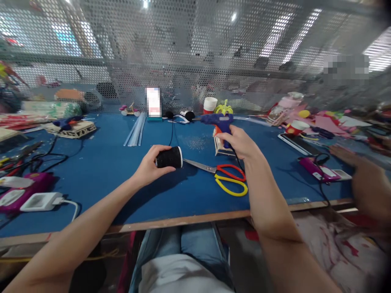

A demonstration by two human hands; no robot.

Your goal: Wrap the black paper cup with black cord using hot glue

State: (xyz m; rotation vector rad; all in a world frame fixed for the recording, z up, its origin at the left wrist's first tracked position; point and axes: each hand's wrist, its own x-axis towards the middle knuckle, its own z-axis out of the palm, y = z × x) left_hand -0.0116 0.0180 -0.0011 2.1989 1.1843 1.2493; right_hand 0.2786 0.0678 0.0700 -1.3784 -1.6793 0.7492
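Left hand (149, 165) grips the black spool (169, 157) just above the counter (100, 162), its axis running left-right; right hand (240, 142) holds the blue glue gun (218, 120) up to its right, nozzle aimed left.

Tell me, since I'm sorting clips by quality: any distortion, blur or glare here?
Head view: wide-angle bending curves the table edge; a co-worker's hand at right is motion-blurred; ceiling lights glare through the mesh screen; left hand and black spool are sharp.
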